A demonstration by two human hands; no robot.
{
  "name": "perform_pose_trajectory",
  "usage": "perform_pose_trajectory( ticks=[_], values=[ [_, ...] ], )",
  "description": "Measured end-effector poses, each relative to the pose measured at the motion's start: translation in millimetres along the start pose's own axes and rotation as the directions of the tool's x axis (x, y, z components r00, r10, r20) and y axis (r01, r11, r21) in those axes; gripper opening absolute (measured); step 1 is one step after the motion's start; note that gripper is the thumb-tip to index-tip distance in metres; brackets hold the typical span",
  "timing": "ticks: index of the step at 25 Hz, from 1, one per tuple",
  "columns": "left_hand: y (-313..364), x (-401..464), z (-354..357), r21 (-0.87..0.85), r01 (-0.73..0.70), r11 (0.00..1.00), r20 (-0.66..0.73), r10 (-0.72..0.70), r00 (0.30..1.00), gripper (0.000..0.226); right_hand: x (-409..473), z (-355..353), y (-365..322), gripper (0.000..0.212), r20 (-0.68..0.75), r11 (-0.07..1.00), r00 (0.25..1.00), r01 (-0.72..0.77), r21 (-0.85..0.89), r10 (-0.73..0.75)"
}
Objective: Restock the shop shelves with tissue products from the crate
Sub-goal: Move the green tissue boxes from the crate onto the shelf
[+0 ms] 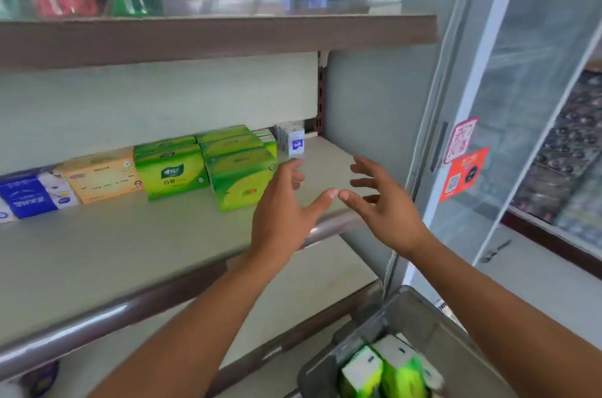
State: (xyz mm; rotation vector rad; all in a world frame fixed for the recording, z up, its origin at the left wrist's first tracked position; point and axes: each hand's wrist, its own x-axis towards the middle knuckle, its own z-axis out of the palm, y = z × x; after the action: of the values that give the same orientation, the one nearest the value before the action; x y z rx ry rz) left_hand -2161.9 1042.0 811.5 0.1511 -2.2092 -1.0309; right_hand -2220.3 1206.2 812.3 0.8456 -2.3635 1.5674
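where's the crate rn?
In the head view the grey crate sits at bottom right, below the middle shelf and under the right forearm, beside the glass-door cabinet, with green-and-white tissue packs still inside.

Glossy metal shelf rail, matt shelf board, glossy tissue packs

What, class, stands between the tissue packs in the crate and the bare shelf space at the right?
Nothing visible. The green tissue packs lie uncovered in the grey crate; both hands, left and right, are empty above the bare shelf.
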Motion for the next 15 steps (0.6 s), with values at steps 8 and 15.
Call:
perform_pose_trajectory(
  ticks=[8,15],
  values=[
    [14.2,-113.3,133.5,-0.033,0.06,0.998,0.565,-0.031,0.825,0.064,-154.0,-102.4,91.1,0.065,-0.205,0.901,0.897,-0.419,-0.109,0.392],
    [0.0,-210.2,225.9,0.027,0.136,0.99,0.837,-0.097,0.538,0.062,-274.6,-128.9,167.0,0.063,-0.366,0.588,0.575,-0.804,-0.087,0.732]
  ],
)
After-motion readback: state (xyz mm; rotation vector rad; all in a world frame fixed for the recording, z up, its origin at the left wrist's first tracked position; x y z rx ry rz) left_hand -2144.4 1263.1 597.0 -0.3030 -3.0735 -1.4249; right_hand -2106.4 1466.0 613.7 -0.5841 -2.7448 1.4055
